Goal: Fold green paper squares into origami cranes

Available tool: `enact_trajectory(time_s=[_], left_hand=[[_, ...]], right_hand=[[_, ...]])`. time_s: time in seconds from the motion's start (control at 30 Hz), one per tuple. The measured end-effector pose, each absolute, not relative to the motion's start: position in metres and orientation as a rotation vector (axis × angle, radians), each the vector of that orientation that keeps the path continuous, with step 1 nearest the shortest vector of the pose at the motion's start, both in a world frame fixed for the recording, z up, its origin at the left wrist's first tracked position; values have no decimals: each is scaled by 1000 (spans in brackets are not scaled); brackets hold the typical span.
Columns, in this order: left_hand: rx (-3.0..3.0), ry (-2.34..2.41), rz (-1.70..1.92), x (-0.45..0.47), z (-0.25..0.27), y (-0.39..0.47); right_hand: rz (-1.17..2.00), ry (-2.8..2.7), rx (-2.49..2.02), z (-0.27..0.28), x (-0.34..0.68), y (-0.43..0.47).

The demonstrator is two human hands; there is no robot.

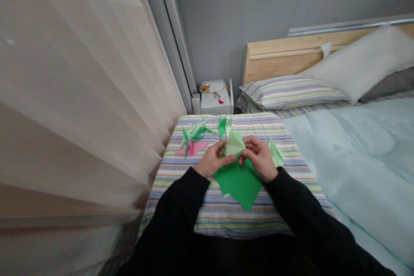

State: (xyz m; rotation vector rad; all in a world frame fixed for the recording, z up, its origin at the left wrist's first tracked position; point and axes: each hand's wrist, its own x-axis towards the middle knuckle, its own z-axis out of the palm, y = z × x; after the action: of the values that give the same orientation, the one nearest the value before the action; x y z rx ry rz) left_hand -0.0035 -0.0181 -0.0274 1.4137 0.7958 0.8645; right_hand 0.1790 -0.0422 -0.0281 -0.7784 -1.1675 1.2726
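A light green folded origami paper [234, 144] is held up between my two hands. My left hand [213, 158] grips its left side, thumb along the lower edge. On its right side, my right hand [258, 155] pinches the paper with thumb and fingers. Beneath them lies a dark green square sheet [242, 185], its upper part hidden by the hands. Beyond the hands rest a dark green folded piece [222, 127] and a paler one [228, 126]. Another light green folded paper [275, 153] lies right of my right hand.
A striped cloth [174, 189] covers the surface. At its far left sit several green folded cranes [197, 130] and a pink folded piece [192, 149]. A white stand [216, 102] is behind, a curtain [97, 73] at left, a bed [362, 151] at right.
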Motion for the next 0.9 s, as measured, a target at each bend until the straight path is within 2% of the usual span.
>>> enact_trajectory(time_s=[0.3, 0.57, 0.9], left_hand=[[1423, 789, 900, -6, -24, -19], [1229, 850, 1041, -6, -44, -18], [1132, 932, 1289, -1, -41, -14]], right_hand=[[1244, -1175, -784, -27, 178, -43], [1205, -1182, -853, -25, 181, -45], [1434, -1299, -864, -29, 180, -44]])
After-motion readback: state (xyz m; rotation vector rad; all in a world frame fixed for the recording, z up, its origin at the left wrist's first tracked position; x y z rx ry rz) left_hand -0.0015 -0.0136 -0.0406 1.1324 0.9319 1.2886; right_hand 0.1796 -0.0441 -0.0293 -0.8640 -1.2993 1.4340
